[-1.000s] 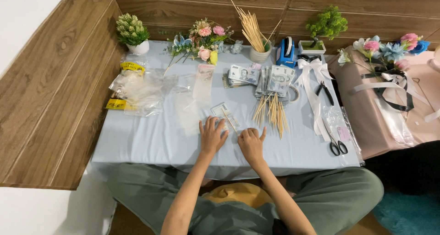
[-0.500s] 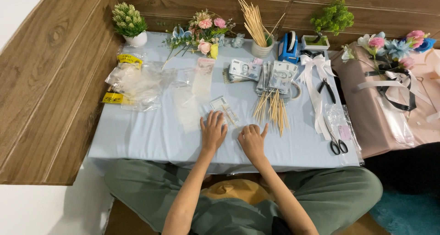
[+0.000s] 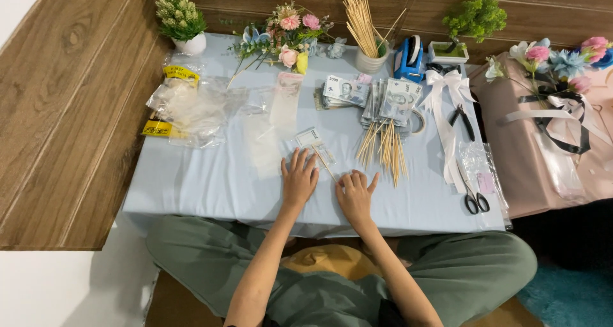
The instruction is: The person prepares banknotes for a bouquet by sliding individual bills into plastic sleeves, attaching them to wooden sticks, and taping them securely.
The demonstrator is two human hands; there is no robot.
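Note:
My left hand (image 3: 299, 178) lies flat on the pale blue tablecloth (image 3: 211, 180), fingers spread, its fingertips at a small clear sleeve with a banknote (image 3: 315, 140). A thin wooden skewer (image 3: 325, 166) runs from that sleeve toward my right hand (image 3: 355, 193), which rests on the cloth with fingers curled and the index finger out; whether it pinches the skewer I cannot tell. A loose pile of skewers (image 3: 384, 148) lies just beyond the right hand.
Stacks of banknotes (image 3: 377, 97), a cup of skewers (image 3: 370, 59), a blue tape dispenser (image 3: 408, 59), artificial flowers (image 3: 287, 37), clear plastic bags (image 3: 191, 107), white ribbon bows (image 3: 447, 91), pliers (image 3: 465, 119) and scissors (image 3: 474, 196) crowd the table. A pink box (image 3: 549, 135) stands right.
Both hands have stayed at the table's near edge. The view has shifted slightly. The right hand's fingers have curled in a little.

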